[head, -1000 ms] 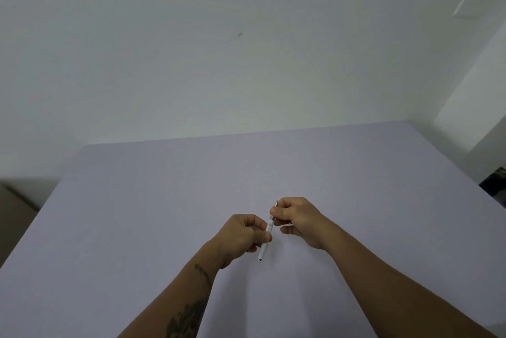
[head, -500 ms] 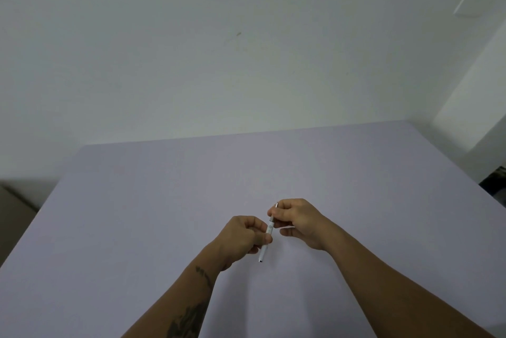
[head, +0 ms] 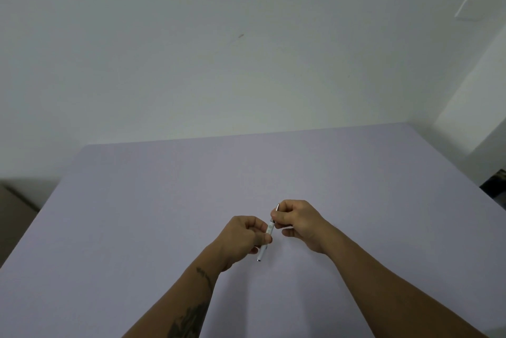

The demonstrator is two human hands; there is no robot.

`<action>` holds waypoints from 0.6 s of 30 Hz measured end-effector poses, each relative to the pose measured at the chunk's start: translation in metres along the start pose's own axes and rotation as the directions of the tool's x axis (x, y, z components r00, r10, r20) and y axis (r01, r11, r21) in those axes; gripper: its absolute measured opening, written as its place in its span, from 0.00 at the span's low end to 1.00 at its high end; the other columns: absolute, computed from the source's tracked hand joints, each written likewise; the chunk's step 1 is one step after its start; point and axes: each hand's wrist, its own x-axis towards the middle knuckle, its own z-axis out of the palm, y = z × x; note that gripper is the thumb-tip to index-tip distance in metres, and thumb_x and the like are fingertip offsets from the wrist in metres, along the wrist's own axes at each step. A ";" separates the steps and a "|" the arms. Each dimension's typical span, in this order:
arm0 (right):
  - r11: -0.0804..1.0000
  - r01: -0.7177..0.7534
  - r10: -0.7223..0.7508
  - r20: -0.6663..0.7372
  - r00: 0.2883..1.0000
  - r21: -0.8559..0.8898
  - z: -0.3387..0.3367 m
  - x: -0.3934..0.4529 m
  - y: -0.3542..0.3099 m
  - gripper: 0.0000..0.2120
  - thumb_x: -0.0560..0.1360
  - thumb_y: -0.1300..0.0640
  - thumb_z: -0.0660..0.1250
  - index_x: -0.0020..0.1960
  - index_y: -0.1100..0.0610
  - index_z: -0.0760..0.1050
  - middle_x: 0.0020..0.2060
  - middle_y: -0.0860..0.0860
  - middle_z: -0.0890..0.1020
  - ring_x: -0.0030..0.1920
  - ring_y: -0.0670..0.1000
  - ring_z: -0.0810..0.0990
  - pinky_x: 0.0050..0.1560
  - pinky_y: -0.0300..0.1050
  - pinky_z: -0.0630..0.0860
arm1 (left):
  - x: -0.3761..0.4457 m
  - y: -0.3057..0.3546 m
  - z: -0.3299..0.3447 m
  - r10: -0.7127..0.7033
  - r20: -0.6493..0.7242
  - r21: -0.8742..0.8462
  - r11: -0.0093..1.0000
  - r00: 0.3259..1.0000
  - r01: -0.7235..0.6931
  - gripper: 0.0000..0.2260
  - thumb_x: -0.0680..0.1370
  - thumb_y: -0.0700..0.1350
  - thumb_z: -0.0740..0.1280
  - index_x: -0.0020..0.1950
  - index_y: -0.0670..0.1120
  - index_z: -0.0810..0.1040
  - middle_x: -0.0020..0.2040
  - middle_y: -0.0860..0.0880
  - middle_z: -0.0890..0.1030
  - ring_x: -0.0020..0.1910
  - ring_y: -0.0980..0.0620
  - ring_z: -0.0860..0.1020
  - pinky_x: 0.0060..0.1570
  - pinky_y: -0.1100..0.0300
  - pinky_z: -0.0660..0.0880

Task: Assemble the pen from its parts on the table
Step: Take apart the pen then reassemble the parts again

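both forearms reach in from the near edge, and the pen (head: 266,239) is held just above the table (head: 137,200), slanting away from the viewer. the left hand (head: 243,236) is clamped on the white barrel near its lower end; the right hand (head: 298,224) is pinched on the upper, metal-tipped end. the pen looks nearly whole, so probably only a last twist or push is left. no loose parts show on the table. beyond it are only the wall (head: 246,50) and a dark thing (head: 497,184) at far right, well clear of the work.
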 end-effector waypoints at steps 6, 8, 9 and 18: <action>0.999 -0.021 0.020 0.037 0.999 0.048 0.000 -0.003 0.000 0.06 0.77 0.58 0.70 0.42 0.57 0.80 0.41 0.52 0.82 0.43 0.51 0.79 0.45 0.45 0.76 | -0.001 0.000 -0.001 0.000 0.000 -0.008 1.000 1.000 0.000 0.04 0.74 0.36 0.72 0.42 0.45 0.81 0.42 0.43 0.83 0.40 0.49 0.80 0.38 0.62 0.76; 0.992 -0.049 0.040 0.074 0.996 0.116 -0.002 -0.004 -0.002 0.08 0.79 0.57 0.67 0.51 0.60 0.83 0.42 0.51 0.82 0.45 0.51 0.79 0.46 0.45 0.76 | -0.001 0.001 -0.003 0.003 -0.005 -0.005 1.000 1.000 -0.003 0.04 0.74 0.36 0.72 0.42 0.44 0.81 0.42 0.43 0.83 0.40 0.49 0.80 0.38 0.62 0.76; 0.988 -0.057 0.045 0.085 0.995 0.140 -0.003 -0.004 -0.003 0.09 0.80 0.58 0.66 0.54 0.60 0.84 0.43 0.51 0.83 0.45 0.52 0.79 0.46 0.45 0.76 | -0.001 0.001 -0.003 0.002 -0.006 -0.007 1.000 1.000 -0.002 0.04 0.74 0.36 0.72 0.42 0.44 0.81 0.42 0.43 0.83 0.39 0.49 0.80 0.38 0.62 0.76; 0.997 -0.050 0.047 0.047 0.998 0.065 0.000 -0.001 -0.004 0.07 0.79 0.60 0.67 0.44 0.58 0.80 0.43 0.53 0.83 0.45 0.51 0.79 0.47 0.45 0.76 | -0.002 0.001 -0.004 0.004 0.013 -0.012 1.000 1.000 -0.004 0.03 0.74 0.36 0.72 0.43 0.44 0.82 0.41 0.44 0.83 0.38 0.51 0.81 0.37 0.63 0.77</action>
